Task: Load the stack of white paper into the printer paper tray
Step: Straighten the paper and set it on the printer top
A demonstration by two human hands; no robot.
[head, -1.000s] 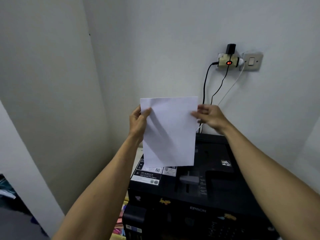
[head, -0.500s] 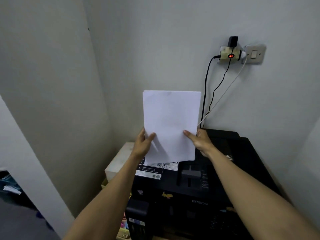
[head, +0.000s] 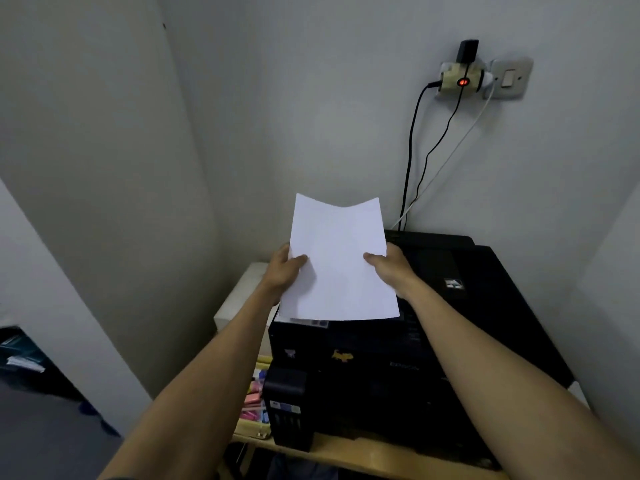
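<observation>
Head view: you've tipped the paper stack [head: 337, 261] flatter over the printer [head: 398, 358], left hand [head: 285, 271] and right hand [head: 389, 268] pinching its sides, ready for feeding.

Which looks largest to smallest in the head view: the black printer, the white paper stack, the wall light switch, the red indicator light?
1. Black printer
2. White paper stack
3. Wall light switch
4. Red indicator light

The switch and light lie farther from the camera, so they look smaller than they are.
</observation>
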